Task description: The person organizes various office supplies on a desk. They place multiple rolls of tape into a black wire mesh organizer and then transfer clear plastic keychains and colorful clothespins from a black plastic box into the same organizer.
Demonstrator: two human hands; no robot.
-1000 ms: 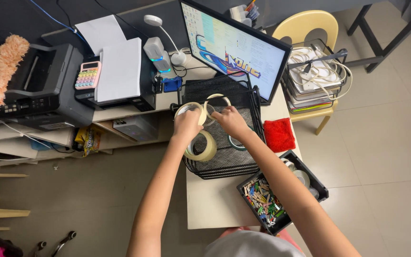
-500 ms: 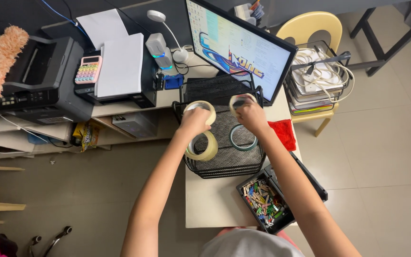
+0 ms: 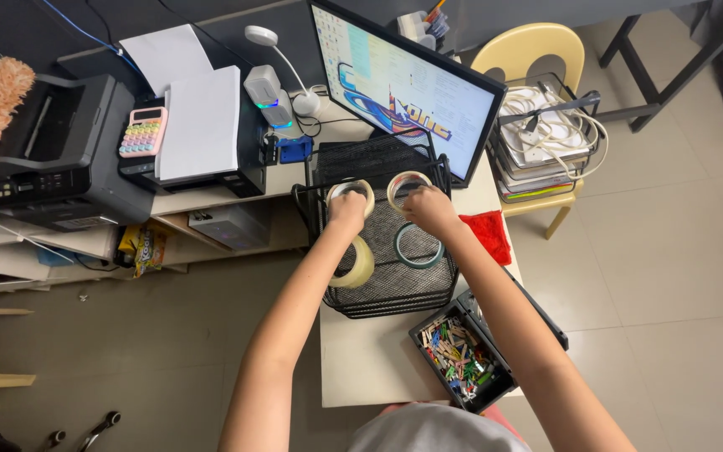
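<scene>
Gripping one tape roll each, both hands are working over the black wire-mesh basket (image 3: 395, 289), which is serving as the landmark. The left hand (image 3: 346, 210) is closing its fingers around a pale tape roll (image 3: 350, 192) above the basket's far left corner, while the right hand (image 3: 428, 209) is pinching a second tape roll (image 3: 406, 185) just beside the first, above the far edge. Inside the basket, a wide beige tape roll (image 3: 356, 264) is leaning against the left wall and a thin green-rimmed roll (image 3: 416, 246) is lying flat on the mesh floor. Behind the basket a monitor (image 3: 403, 84) is standing tilted; to its right a red cloth (image 3: 489, 235) is lying on the desk; nearer the person, a black tray (image 3: 462, 356) of coloured clips is sitting partly under the right forearm.
</scene>
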